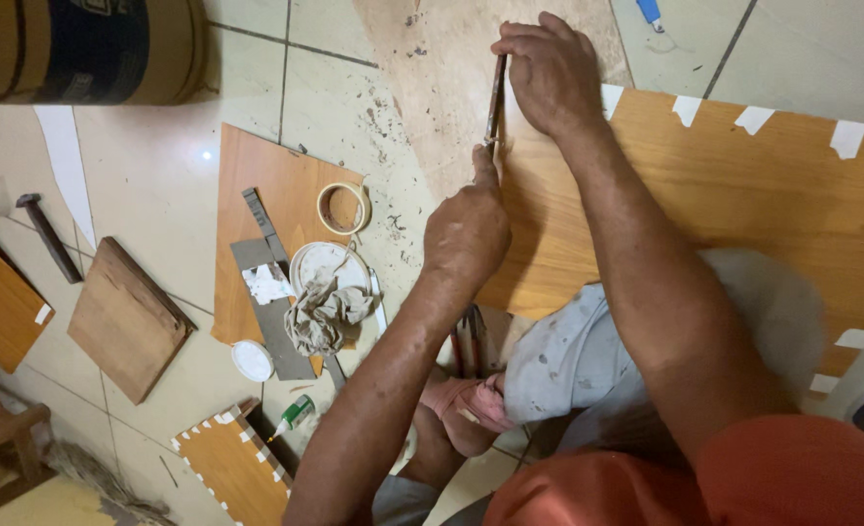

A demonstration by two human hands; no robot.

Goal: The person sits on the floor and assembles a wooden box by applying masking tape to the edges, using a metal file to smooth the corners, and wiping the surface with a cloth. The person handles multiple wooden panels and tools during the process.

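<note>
Hands meet at the left edge of a large wooden panel [724,185] in the upper right of the frame: the right hand [549,73] closes its grip around a slim dark-handled tool [495,97] held along that edge, while the left hand [466,229] presses just below with its thumb by the tool's tip, seemingly to steady and guide it. White tape strips [753,119] dot the panel's border (probably holding edging in place), and the panel lies on the tiled floor [159,195] across the person's knee. Left of centre, a tape roll [343,207], crumpled rag [327,314], small glue bottle [294,416] and hammer [47,234] lie within reach.
</note>
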